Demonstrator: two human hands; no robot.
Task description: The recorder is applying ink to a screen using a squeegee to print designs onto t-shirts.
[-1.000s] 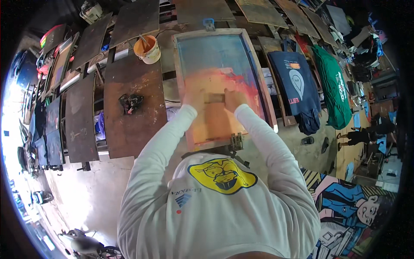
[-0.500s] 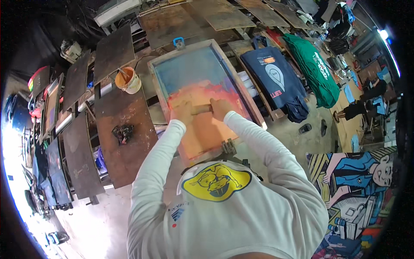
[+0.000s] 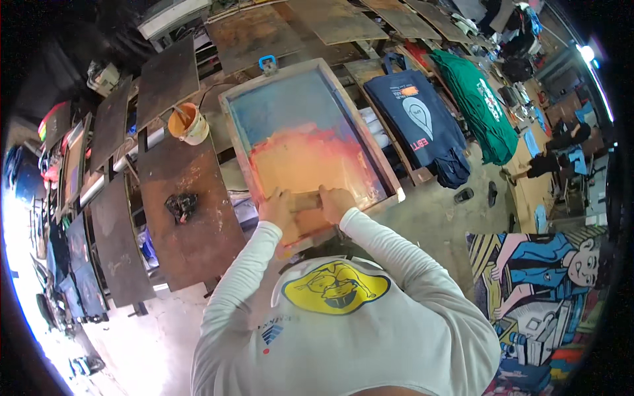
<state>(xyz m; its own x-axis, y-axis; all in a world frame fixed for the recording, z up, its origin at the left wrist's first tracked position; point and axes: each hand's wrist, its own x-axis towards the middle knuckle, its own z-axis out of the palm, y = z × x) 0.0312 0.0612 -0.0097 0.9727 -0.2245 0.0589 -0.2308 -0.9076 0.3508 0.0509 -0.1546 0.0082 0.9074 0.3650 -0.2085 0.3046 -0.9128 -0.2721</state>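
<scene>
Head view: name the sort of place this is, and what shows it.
Likely a screen-printing workshop: a framed screen smeared with orange, rows of dark boards, and navy printed fabric laid out.

Along its near edge, the bench (image 3: 254, 39) is carrying a framed screen (image 3: 297, 158), a navy garment (image 3: 432, 142) and a green garment (image 3: 472, 105). Left of the screen, a bucket (image 3: 194, 134) is standing at a brown board's (image 3: 191, 244) far right corner; a black bundle (image 3: 179, 207) is lying mid-board.
</scene>
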